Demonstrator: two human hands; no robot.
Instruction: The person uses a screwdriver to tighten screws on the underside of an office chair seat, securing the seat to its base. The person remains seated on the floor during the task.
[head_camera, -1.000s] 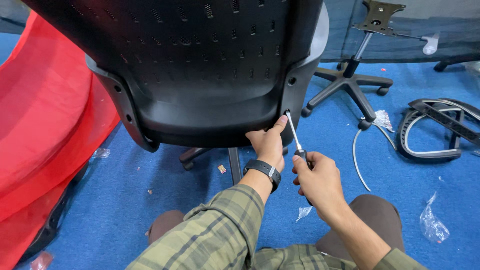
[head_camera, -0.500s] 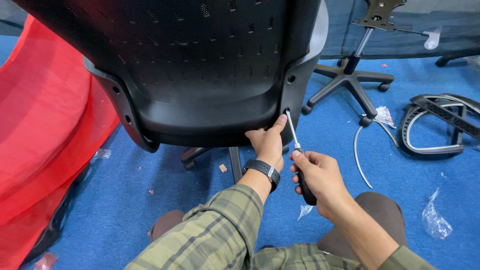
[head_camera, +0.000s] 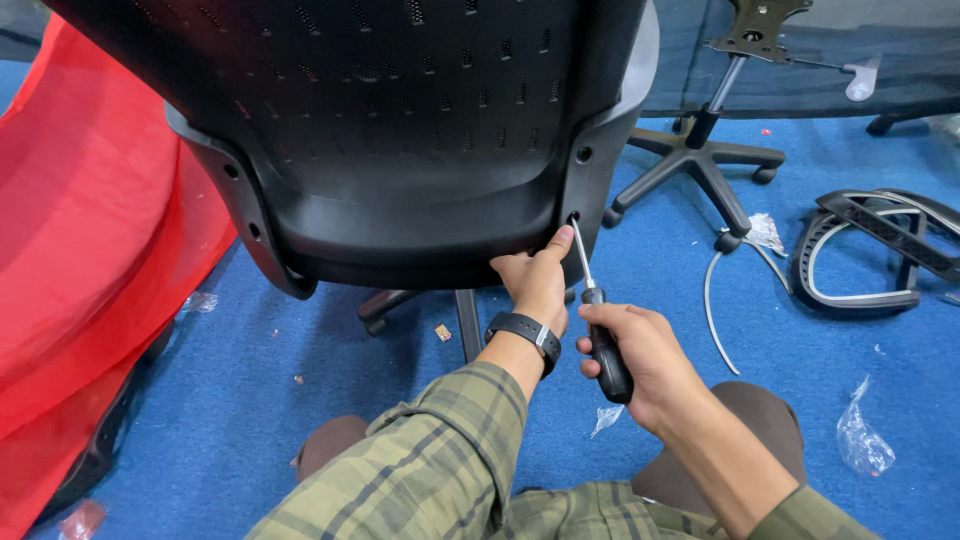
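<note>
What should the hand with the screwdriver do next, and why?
Probably turn the screwdriver in place. Its tip already sits at the lower hole in the chair back, the right hand grips the black handle, and the left hand steadies the shaft with a fingertip beside the hole.

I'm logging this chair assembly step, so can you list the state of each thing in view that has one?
Black plastic chair back: upright, steadied from below.
Slim metal-shaft screwdriver with black handle: tilted, tip at a screw hole on the chair's edge.
Left hand: against the chair's lower edge, thumb by the shaft.
Right hand: closed around the handle.
Black five-star wheeled base: standing apart, seatless.
</note>
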